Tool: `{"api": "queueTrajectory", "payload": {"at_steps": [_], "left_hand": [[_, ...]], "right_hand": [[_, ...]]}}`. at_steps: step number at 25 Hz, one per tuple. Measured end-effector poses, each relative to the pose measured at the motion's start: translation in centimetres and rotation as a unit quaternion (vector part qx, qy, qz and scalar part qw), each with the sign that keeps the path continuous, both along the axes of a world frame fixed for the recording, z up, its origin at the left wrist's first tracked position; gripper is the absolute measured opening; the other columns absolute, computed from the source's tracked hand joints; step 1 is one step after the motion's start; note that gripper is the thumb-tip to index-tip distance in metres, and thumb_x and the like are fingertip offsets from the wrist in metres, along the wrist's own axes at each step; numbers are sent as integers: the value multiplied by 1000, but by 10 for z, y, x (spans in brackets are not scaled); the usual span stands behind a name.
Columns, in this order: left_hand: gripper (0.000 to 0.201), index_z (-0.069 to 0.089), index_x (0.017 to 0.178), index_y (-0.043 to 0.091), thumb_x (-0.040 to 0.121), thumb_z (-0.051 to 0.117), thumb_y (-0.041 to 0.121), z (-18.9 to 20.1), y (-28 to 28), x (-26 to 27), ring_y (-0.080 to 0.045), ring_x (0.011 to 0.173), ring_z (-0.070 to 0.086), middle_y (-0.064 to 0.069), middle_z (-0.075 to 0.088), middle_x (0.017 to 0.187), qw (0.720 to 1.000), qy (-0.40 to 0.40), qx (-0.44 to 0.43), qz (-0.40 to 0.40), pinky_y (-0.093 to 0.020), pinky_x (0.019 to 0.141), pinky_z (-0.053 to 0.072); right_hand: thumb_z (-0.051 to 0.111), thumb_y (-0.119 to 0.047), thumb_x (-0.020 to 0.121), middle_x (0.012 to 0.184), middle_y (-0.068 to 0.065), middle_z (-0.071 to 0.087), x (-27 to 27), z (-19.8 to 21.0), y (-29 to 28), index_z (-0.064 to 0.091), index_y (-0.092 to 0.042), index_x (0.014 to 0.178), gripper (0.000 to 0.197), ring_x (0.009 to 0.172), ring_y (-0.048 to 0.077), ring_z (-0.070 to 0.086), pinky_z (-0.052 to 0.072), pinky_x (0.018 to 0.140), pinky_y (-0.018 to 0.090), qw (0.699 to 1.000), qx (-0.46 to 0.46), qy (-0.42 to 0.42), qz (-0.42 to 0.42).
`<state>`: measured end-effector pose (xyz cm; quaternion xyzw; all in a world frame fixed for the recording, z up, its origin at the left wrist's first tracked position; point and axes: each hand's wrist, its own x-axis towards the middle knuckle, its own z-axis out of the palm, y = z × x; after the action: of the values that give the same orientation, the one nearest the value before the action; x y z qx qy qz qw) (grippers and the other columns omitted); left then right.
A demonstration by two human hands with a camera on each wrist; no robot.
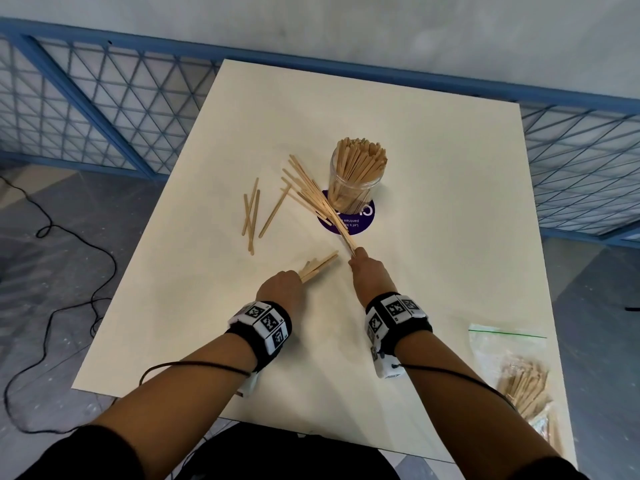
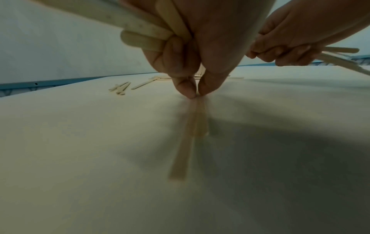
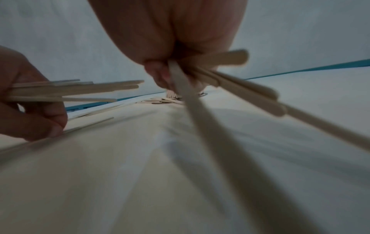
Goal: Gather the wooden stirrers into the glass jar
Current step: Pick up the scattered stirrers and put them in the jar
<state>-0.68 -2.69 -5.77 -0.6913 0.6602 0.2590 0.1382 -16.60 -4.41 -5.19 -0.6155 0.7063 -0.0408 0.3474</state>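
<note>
Stirrers [image 1: 313,199] gripped in right hand [image 1: 367,268]; jar [image 1: 356,178] beside.

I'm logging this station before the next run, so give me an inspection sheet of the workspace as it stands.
Surface: cream table, with a purple round sticker under the jar.
Job's things: glass jar upright, packed with stirrers; loose stirrers lie on the table left of it.
Clutter: zip bag of stirrers at the near right edge.
Grippers: left hand grips a small bundle and pinches another stirrer off the table; right hand grips a fanned bundle.
Cables: black cable on the floor; thin leads along both forearms.
Surroundings: blue mesh fence, grey floor, pale wall.
</note>
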Motion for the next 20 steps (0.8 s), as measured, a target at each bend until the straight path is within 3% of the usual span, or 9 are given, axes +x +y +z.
{"api": "queueTrajectory", "payload": {"at_steps": [5,8,12,14,17,19,20], "left_hand": [[23,60,104,4,90,44,11,-7,-17,-10,-30,100,63,-13,65,110,1000,0,23,12,-33,82,49],[24,51,111,3,93,41,13,-6,-25,-14,-32,108,58,-15,58,118,999,23,11,25,-36,87,46],[25,40,113,-1,95,36,17,20,-42,-13,-35,85,57,-21,60,103,986,138,-42,88,-35,68,40],[25,38,115,-3,96,34,13,39,-55,-16,-34,74,54,-21,58,89,960,241,-89,113,-33,62,40],[28,42,112,-1,99,31,21,70,-83,-27,-23,59,48,-5,48,69,903,365,-182,133,-34,61,39],[35,48,105,4,99,29,33,90,-103,-38,-13,55,40,2,43,66,859,441,-202,164,-30,59,36],[37,50,101,8,99,27,37,98,-114,-44,-11,53,39,3,43,65,835,479,-196,189,-27,55,35]], "right_hand": [[29,-25,99,98,23,65,0,4,-2,43,-3,112,29,87,39,61,47,71,41,999,-20,-26,-16],[29,-26,99,93,22,65,1,7,-3,44,-4,108,28,84,39,60,47,69,41,998,-35,-37,-27],[30,-24,98,77,14,55,-2,19,-8,45,-6,96,24,70,32,51,44,66,41,991,-75,-91,-60],[30,-22,99,78,12,54,-3,31,-18,47,-3,99,25,70,29,49,40,63,37,980,-115,-137,-87],[29,-16,100,83,7,58,-6,59,-44,49,-1,110,26,73,23,54,44,68,32,951,-175,-226,-116],[29,-14,100,74,-6,53,-9,80,-67,50,-4,111,26,65,8,50,43,61,15,925,-213,-279,-142],[29,-14,100,71,-9,49,-10,91,-79,51,-8,107,24,62,3,47,41,57,12,911,-233,-303,-154]]}}
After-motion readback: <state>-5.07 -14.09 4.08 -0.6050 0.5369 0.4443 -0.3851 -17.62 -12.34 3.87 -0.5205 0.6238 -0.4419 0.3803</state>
